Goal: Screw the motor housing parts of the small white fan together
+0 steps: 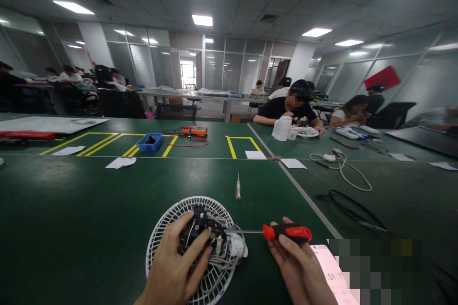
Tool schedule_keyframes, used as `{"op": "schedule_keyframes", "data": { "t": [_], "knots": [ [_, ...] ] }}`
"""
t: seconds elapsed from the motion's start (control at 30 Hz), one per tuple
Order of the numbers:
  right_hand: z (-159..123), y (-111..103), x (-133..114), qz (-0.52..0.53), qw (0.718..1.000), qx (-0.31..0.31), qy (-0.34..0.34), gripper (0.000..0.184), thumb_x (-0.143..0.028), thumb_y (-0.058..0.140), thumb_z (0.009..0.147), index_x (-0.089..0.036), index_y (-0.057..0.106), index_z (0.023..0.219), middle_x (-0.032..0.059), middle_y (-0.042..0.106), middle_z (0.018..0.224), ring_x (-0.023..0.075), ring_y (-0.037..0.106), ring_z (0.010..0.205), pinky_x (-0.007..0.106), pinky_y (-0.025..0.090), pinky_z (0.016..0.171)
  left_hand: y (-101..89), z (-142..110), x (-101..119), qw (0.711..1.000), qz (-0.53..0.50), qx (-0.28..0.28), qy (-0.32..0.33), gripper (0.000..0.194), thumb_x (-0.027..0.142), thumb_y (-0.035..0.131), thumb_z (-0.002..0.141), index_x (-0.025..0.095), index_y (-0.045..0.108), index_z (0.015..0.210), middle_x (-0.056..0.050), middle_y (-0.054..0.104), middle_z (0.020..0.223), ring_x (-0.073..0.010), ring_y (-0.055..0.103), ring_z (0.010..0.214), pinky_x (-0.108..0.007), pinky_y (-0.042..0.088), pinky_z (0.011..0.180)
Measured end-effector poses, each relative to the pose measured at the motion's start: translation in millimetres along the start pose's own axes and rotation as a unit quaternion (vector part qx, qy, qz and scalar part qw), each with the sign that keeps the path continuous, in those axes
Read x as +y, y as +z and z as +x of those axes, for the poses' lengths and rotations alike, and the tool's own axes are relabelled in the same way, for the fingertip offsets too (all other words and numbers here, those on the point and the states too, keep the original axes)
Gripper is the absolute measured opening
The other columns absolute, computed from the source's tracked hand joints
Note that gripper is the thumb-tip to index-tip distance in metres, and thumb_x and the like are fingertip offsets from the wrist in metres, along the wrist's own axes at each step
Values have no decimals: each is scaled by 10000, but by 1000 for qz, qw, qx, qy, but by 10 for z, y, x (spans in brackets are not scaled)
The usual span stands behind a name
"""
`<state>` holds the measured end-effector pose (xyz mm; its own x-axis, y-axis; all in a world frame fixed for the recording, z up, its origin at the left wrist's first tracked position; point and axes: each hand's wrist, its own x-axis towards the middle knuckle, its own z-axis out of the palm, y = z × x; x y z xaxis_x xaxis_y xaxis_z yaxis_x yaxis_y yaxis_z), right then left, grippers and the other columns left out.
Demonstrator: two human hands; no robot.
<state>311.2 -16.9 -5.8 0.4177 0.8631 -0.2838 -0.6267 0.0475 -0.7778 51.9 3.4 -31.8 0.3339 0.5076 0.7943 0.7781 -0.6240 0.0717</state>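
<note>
A white round fan grille [157, 238] lies on the green table in front of me. On it sits a black fan motor assembly [191, 233] with grey wires and a white plug-like part [238, 246] at its right side. My left hand [179, 257] is closed over the motor assembly, its fingers pressed on top. My right hand [296, 262] grips a red and black screwdriver [289, 232]. The shaft points left, and its tip reaches the right side of the motor assembly; the exact contact point is hidden among the parts.
A small clear-handled screwdriver [238, 189] lies beyond the grille. Further back are a blue bin [149, 143] and an orange multimeter [195, 131]. A lit phone [332, 271] rests beside my right hand. Black cable [352, 217] lies at right. A co-worker [293, 105] sits across.
</note>
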Motion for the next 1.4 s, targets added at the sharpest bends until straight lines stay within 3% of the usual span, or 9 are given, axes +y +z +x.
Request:
{"op": "schedule_keyframes", "data": {
  "t": [0.1,0.27,0.4,0.53,0.77,0.97,1.13,1.23,1.4],
  "knots": [
    [-37,36,10,17,1000,9,13,607,-348,973,584,-232,677,1102,47,766,1067,256,714,1045,382,587,885,4,-5,0,1000,-4,0,-6,381,178,647,913,243,647,1288,-159,430,1466,-309,527,1289,-476,552,1002],
    [-54,46,58,-10,1000,25,13,602,-396,968,619,-226,671,1113,22,761,984,194,726,829,289,597,680,14,-15,1,1000,-2,3,1,446,175,639,914,306,623,1340,-135,415,1481,-305,540,1277,-457,561,992],
    [-16,31,23,17,1000,10,13,733,-281,979,591,-230,637,1237,45,766,1039,210,735,947,316,607,828,12,-15,-1,1000,13,-11,12,497,180,624,921,344,592,1390,-145,400,1485,-328,522,1277,-491,565,976],
    [19,19,1,66,997,-8,41,727,-151,949,548,-233,654,1208,50,758,1127,236,713,1079,360,580,952,23,-16,-8,999,18,-22,16,545,174,625,923,361,553,1430,-156,388,1489,-335,505,1284,-513,570,969],
    [-40,27,27,9,999,19,26,675,-335,975,599,-238,649,1182,26,773,943,215,749,853,321,626,747,18,-11,23,999,32,-38,12,566,187,597,939,392,513,1460,-150,379,1495,-337,501,1284,-527,579,963],
    [-16,22,-17,57,998,15,26,658,-194,988,508,-232,710,1103,34,776,1067,243,737,1013,343,617,881,5,8,22,998,43,-42,17,587,195,595,940,413,486,1474,-158,387,1485,-340,506,1273,-540,586,947],
    [-13,59,-29,66,997,30,29,546,-276,989,554,-206,742,1036,39,783,1023,244,755,951,323,639,823,31,-7,-14,998,42,-37,28,591,199,617,931,392,493,1475,-166,381,1492,-344,500,1287,-531,572,961],
    [-30,68,-39,62,997,32,30,492,-238,988,545,-192,746,971,42,786,1000,249,754,966,326,638,835,40,-27,-18,998,38,-34,32,569,222,615,940,386,498,1473,-174,363,1507,-352,490,1295,-551,562,964],
    [-54,88,-75,79,995,14,54,609,-159,995,442,-159,745,997,118,786,1056,271,735,1040,305,615,868,39,-40,-20,998,32,-32,32,566,197,616,937,371,512,1466,-189,370,1499,-363,479,1296,-567,564,945]
  ]
}}
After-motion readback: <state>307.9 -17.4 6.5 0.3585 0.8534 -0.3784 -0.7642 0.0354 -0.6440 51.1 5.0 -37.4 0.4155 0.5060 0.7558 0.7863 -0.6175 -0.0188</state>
